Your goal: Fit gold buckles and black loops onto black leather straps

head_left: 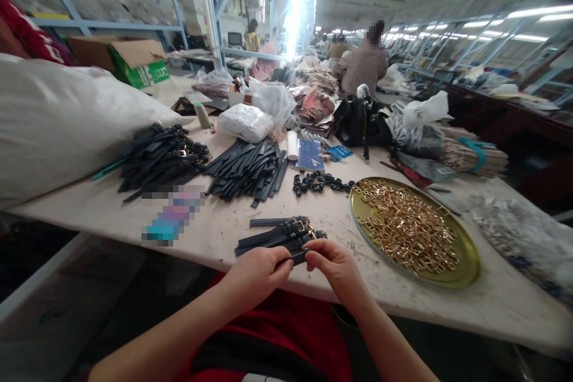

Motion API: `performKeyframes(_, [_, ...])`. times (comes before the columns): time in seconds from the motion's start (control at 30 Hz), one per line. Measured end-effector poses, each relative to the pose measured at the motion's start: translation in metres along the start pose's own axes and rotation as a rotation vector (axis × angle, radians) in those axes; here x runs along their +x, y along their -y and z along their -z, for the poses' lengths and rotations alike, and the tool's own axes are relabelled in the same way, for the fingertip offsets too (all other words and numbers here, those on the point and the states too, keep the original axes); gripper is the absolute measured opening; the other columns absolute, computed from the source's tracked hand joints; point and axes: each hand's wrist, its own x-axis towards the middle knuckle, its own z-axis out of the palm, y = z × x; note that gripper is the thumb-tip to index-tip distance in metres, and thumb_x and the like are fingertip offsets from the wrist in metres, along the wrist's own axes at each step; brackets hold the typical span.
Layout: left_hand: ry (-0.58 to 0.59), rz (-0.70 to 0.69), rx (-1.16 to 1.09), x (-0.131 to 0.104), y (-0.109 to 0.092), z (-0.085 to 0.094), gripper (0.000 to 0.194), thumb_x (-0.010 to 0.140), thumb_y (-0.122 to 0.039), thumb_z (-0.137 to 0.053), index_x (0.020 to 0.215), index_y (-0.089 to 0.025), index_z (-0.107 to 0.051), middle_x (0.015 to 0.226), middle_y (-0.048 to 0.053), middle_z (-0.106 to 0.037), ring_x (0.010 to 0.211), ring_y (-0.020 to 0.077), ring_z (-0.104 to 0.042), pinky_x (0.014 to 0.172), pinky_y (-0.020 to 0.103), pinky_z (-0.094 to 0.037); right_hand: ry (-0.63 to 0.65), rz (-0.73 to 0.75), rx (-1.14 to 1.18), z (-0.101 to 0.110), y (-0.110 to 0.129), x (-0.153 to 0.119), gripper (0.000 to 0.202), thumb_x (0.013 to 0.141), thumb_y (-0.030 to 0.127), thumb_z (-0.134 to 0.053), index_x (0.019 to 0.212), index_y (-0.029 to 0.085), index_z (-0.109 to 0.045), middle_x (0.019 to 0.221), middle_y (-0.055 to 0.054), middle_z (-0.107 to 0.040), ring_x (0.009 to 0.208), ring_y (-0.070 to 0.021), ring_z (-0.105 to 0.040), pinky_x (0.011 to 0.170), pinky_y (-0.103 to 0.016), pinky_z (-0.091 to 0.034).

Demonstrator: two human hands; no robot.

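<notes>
A dark strap (298, 257) is pinched between my two hands at the table's front edge. My left hand (264, 268) grips its left part, and the fingertips of my right hand (329, 259) close on its right end. Just behind them lie several black straps with gold buckles (286, 230). Farther back is a fanned pile of plain black straps (248, 168), with small black loops (320, 182) to its right. A round golden tray (471, 262) full of gold buckles (407, 227) stands to the right of my right hand.
Buckled black straps (163, 158) are heaped at the left beside a large white sack (71, 119). Behind are a plastic-wrapped bundle (246, 122), a blue booklet (308, 154), a white spool (292, 145) and a black bag (362, 119). A person (364, 65) is in the background.
</notes>
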Motion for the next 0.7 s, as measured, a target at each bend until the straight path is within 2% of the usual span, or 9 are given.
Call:
performKeyframes(0.07, [0.016, -0.001, -0.033, -0.002, -0.001, -0.001, 0.028, 0.084, -0.034, -0.037, 0.073, -0.018, -0.058, 0.062, 0.000, -0.056, 0.059, 0.0131, -0.051, 0.053, 0.022, -0.030, 0.027, -0.031, -0.021, -0.003, 0.000, -0.002, 0.020, 0.062, 0.035, -0.068, 0.071, 0.018, -0.063, 0.049, 0.005, -0.056, 0.048, -0.0108, -0.048, 0.052, -0.026, -0.039])
performKeyframes(0.13, [0.062, 0.022, -0.161, -0.004, -0.002, -0.003, 0.027, 0.085, -0.031, -0.033, 0.092, -0.019, -0.057, 0.061, -0.002, -0.055, 0.057, 0.0127, -0.051, 0.054, 0.021, -0.033, 0.006, -0.048, 0.003, -0.004, 0.001, -0.001, 0.019, 0.062, 0.034, -0.068, 0.071, 0.019, -0.062, 0.048, 0.005, -0.055, 0.048, -0.0106, -0.047, 0.052, -0.026, -0.038])
performKeyframes(0.2, [0.146, 0.067, -0.322, -0.004, -0.001, -0.006, 0.035, 0.086, -0.028, -0.029, 0.117, -0.020, -0.044, 0.061, -0.004, -0.053, 0.049, 0.0112, -0.048, 0.051, 0.021, -0.036, -0.029, -0.049, 0.055, -0.004, 0.002, 0.001, 0.019, 0.062, 0.035, -0.068, 0.071, 0.019, -0.061, 0.046, 0.005, -0.054, 0.048, -0.0106, -0.047, 0.053, -0.025, -0.038])
performKeyframes(0.27, [0.175, 0.093, -0.425, 0.000, 0.000, -0.009, 0.044, 0.086, -0.028, -0.028, 0.130, -0.019, -0.028, 0.061, -0.004, -0.051, 0.047, 0.0108, -0.045, 0.049, 0.021, -0.036, -0.042, -0.045, 0.102, -0.007, 0.000, 0.004, 0.020, 0.062, 0.036, -0.068, 0.070, 0.019, -0.061, 0.048, 0.005, -0.054, 0.049, -0.0104, -0.046, 0.053, -0.025, -0.038])
performKeyframes(0.33, [0.111, 0.082, -0.461, 0.007, 0.002, -0.010, 0.049, 0.086, -0.033, -0.031, 0.132, -0.016, -0.027, 0.065, -0.003, -0.052, 0.054, 0.0119, -0.045, 0.052, 0.022, -0.038, -0.014, -0.046, 0.125, -0.010, -0.005, 0.008, 0.023, 0.061, 0.038, -0.069, 0.069, 0.019, -0.060, 0.053, 0.004, -0.055, 0.049, -0.0098, -0.044, 0.050, -0.024, -0.037])
performKeyframes(0.43, [0.009, 0.033, -0.515, 0.024, 0.009, -0.008, 0.042, 0.084, -0.040, -0.039, 0.118, -0.017, -0.046, 0.072, 0.000, -0.053, 0.067, 0.0134, -0.047, 0.062, 0.022, -0.039, 0.104, -0.008, 0.011, -0.001, -0.013, 0.025, 0.027, 0.069, 0.044, -0.061, 0.072, 0.018, -0.060, 0.059, 0.002, -0.056, 0.052, -0.0101, -0.046, 0.051, -0.024, -0.040])
performKeyframes(0.5, [-0.024, 0.057, -0.575, 0.038, 0.016, -0.006, 0.032, 0.083, -0.042, -0.041, 0.097, -0.018, -0.055, 0.066, -0.001, -0.049, 0.064, 0.0121, -0.044, 0.060, 0.020, -0.038, 0.063, 0.080, -0.290, 0.022, -0.014, 0.047, 0.033, 0.079, 0.046, -0.046, 0.075, 0.017, -0.060, 0.059, 0.001, -0.056, 0.055, -0.0117, -0.050, 0.055, -0.024, -0.043])
performKeyframes(0.57, [-0.033, 0.122, -0.646, 0.051, 0.023, -0.003, 0.029, 0.082, -0.044, -0.040, 0.082, -0.018, -0.054, 0.056, -0.004, -0.039, 0.054, 0.0099, -0.037, 0.051, 0.018, -0.034, -0.152, 0.193, -0.727, 0.058, -0.010, 0.078, 0.036, 0.085, 0.043, -0.036, 0.077, 0.017, -0.060, 0.062, -0.001, -0.058, 0.058, -0.0134, -0.053, 0.056, -0.025, -0.044])
performKeyframes(0.7, [-0.017, 0.198, -0.736, 0.071, 0.031, -0.002, 0.031, 0.079, -0.049, -0.044, 0.075, -0.018, -0.051, 0.052, -0.007, -0.030, 0.047, 0.0080, -0.027, 0.041, 0.016, -0.024, -0.412, 0.222, -1.025, 0.137, 0.005, 0.148, 0.023, 0.081, 0.031, -0.044, 0.083, 0.015, -0.060, 0.084, -0.009, -0.060, 0.078, -0.0200, -0.054, 0.074, -0.033, -0.041])
